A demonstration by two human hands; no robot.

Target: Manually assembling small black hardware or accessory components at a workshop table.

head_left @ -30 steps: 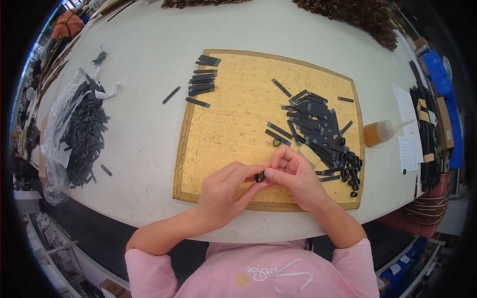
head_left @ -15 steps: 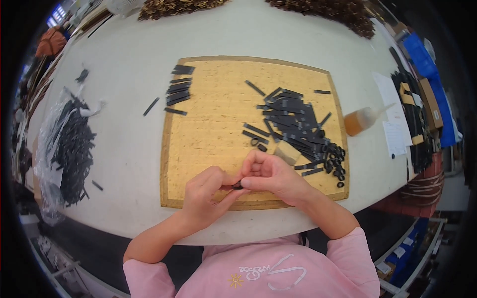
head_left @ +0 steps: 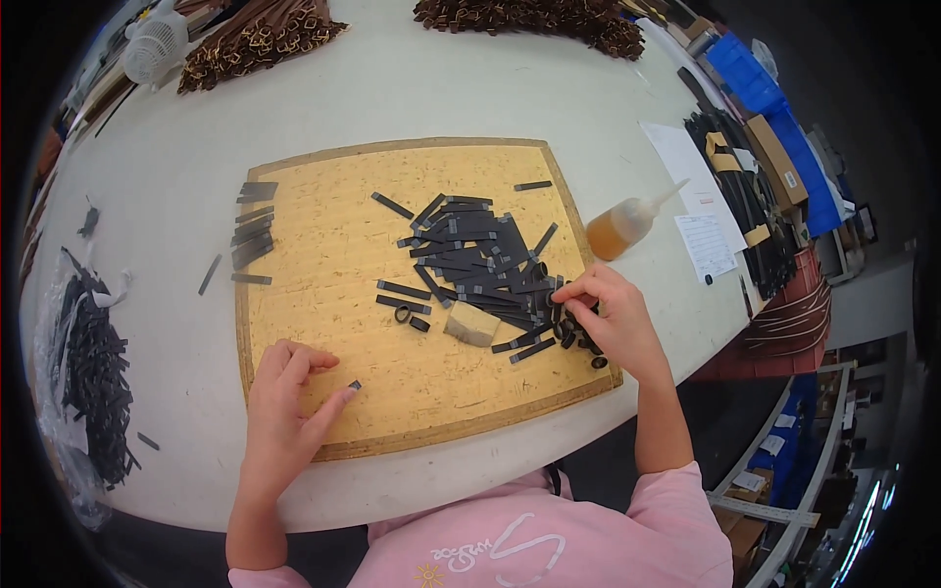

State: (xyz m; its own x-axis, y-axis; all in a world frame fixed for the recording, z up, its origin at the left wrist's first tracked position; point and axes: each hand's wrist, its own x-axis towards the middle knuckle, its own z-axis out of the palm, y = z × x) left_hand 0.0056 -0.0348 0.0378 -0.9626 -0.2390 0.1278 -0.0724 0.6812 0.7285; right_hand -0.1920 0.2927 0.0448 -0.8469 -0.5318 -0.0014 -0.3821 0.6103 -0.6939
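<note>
A yellow cork board [head_left: 333,274] lies on the white table. A heap of black strips and small black loops [head_left: 480,260] sits on its right half. My right hand [head_left: 603,318] reaches into the heap's right edge, fingertips pinched on a small black loop. My left hand [head_left: 289,402] rests on the board's lower left, its forefinger and thumb holding a short black strip [head_left: 353,385] flat against the board. A small beige block [head_left: 472,326] lies between the hands, beside two loose loops [head_left: 410,318].
A neat stack of black strips [head_left: 253,230] lies at the board's left edge. A glue bottle with amber liquid [head_left: 627,220] stands right of the board. A clear bag of black strips [head_left: 93,372] lies far left. Brown piles [head_left: 265,34] and a small fan [head_left: 157,44] sit at the back.
My hands were together at the board's front edge, working one small black piece. They have parted: the right went to the heap, the left stayed low on the board.
</note>
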